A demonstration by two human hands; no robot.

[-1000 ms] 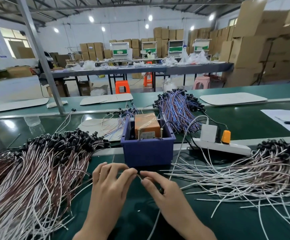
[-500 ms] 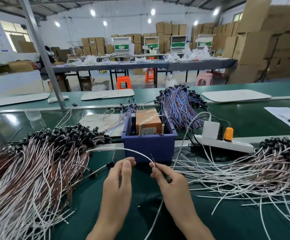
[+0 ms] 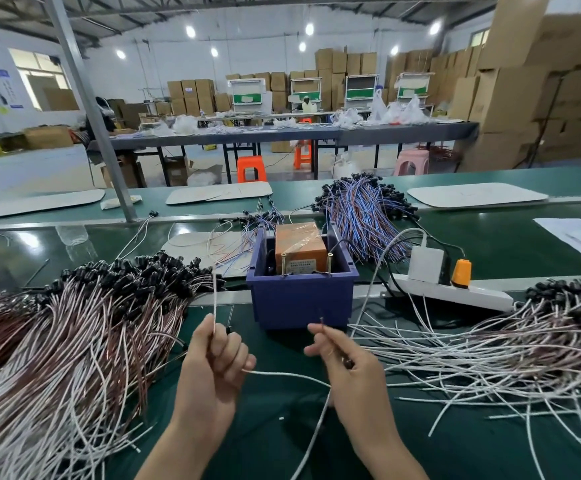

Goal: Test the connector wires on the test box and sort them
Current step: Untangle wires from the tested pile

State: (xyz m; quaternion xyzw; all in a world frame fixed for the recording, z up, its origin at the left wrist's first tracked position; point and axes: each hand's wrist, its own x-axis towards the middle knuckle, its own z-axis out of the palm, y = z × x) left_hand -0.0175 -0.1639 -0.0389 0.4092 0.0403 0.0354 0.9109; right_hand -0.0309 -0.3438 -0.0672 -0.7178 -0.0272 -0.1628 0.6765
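My left hand (image 3: 212,362) pinches a white wire (image 3: 215,299) whose end points straight up; the wire bends out of the fist and runs right to my right hand (image 3: 347,368). My right hand pinches a thin brown wire end (image 3: 323,322) pointing up, just in front of the blue bin (image 3: 301,299). In the bin sits the orange test box (image 3: 299,247) with two brass pins (image 3: 283,263) at its front. A big pile of white and brown connector wires (image 3: 74,341) lies at the left, a looser white pile (image 3: 489,344) at the right.
A white power strip (image 3: 451,294) with an orange plug (image 3: 461,270) and white adapter lies right of the bin. A bundle of blue and red wires (image 3: 361,216) lies behind it. Papers (image 3: 580,237) lie far right. A metal post (image 3: 88,109) stands back left.
My hands have drawn apart and lifted. The white wire that arched between them now stands upright from my left hand, and the brown end in my right hand points up.
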